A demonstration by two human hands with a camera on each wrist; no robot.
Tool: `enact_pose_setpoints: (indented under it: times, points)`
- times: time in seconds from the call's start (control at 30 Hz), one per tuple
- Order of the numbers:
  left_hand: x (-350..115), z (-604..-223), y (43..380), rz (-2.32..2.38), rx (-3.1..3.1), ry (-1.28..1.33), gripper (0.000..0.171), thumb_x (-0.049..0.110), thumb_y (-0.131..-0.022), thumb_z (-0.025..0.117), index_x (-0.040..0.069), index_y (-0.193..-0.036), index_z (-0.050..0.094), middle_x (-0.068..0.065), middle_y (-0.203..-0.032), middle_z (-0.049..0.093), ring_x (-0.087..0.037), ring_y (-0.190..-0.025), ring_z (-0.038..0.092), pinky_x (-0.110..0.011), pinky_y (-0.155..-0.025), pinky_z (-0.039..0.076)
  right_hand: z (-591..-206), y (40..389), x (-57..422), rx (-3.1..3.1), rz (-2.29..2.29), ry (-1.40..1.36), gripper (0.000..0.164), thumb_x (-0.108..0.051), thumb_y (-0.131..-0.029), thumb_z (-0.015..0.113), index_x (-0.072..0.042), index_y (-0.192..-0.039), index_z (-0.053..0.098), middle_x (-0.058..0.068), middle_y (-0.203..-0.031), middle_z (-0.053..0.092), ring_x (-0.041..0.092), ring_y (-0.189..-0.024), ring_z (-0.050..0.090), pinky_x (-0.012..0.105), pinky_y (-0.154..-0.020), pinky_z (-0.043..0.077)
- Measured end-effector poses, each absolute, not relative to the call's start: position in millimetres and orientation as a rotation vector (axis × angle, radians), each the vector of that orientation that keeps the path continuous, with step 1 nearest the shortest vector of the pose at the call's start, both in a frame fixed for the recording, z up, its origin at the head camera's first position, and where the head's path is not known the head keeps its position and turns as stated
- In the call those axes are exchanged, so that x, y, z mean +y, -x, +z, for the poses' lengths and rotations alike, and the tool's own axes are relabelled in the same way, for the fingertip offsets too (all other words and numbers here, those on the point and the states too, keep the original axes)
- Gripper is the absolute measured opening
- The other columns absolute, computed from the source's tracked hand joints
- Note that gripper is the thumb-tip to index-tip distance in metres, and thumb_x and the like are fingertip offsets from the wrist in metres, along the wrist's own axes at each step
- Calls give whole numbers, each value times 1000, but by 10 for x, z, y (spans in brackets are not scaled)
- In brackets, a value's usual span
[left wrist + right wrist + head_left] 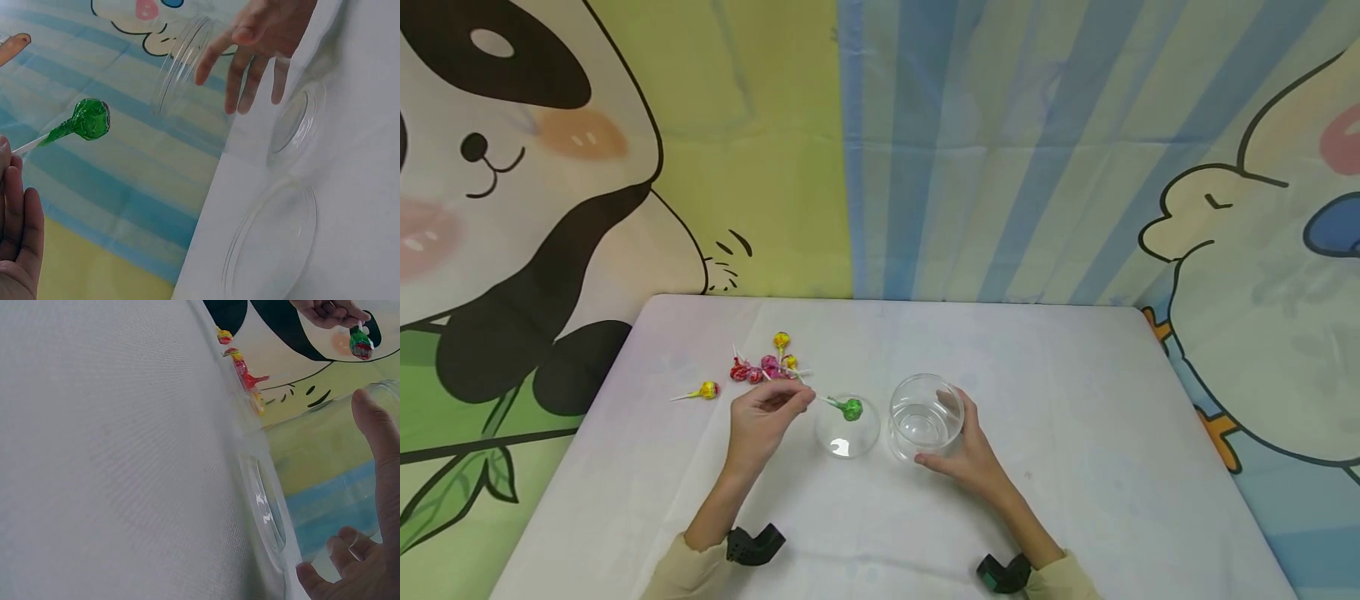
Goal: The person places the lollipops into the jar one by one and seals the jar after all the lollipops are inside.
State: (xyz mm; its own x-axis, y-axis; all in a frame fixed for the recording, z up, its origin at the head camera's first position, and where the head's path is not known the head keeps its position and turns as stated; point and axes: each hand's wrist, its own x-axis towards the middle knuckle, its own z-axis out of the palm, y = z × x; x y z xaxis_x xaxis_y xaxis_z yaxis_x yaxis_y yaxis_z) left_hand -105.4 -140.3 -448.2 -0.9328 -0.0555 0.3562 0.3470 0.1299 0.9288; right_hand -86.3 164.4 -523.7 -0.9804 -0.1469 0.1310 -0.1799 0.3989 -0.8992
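Note:
My left hand (765, 421) pinches the white stick of a green-wrapped lollipop (852, 409) between thumb and fingers. The candy end points right, raised over a round clear lid (842, 440) on the table. Around a clear jar (907, 427), my right hand (966, 458) holds the right side, thumb in front and fingers behind. The jar stands upright, with its mouth up and uncovered. In the left wrist view the green lollipop (92, 119) hangs clear of the jar, and the jar's wall lets the right hand's fingers (234, 78) show through.
Several red, pink and yellow lollipops (755, 375) lie in a pile behind my left hand. One yellow lollipop (708, 390) lies apart to the left. A white cloth (1075, 467) covers the table, and a printed cartoon curtain (985, 150) hangs behind it.

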Motion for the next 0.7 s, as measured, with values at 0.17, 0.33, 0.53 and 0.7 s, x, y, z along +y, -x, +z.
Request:
enact_pose_setpoints:
  times: [0.17, 0.33, 0.53, 0.7]
  points:
    - [-1105, -4431, 1146, -1849, -2091, 518, 8, 2, -83, 73, 1, -91, 71, -8, -83, 71, -5, -78, 64, -17, -73, 54, -5239, 861, 1645, -2616, 1648, -297, 111, -21, -63, 91, -16, -149, 21, 15, -147, 44, 38, -137, 41, 64, -108, 31]
    - [-857, -4420, 1211, -1821, -2132, 650, 7, 8, -85, 73, 7, -92, 72, -7, -85, 71, -4, -80, 64, -18, -76, 54, -5251, 846, 1609, -2602, 1663, -295, 110, -22, -64, 91, -14, -149, 21, 16, -147, 45, 39, -136, 42, 64, -108, 31]
    - [-627, -4502, 1294, -1458, -2223, 882, 9, 15, -81, 78, 15, -89, 74, 3, -81, 72, -2, -65, 57, -14, -60, 49, -5257, 828, 1598, -2595, 1660, -321, 109, -21, -66, 89, -13, -149, 19, 17, -146, 44, 40, -133, 44, 64, -104, 35]
    - [-501, -4563, 1335, -1100, -2209, 969, 13, 19, -74, 83, 18, -85, 75, 8, -75, 71, 1, -59, 57, -7, -57, 44, -5237, 851, 1635, -2605, 1625, -339, 109, -21, -67, 89, -15, -149, 18, 17, -147, 43, 40, -132, 45, 64, -102, 36]
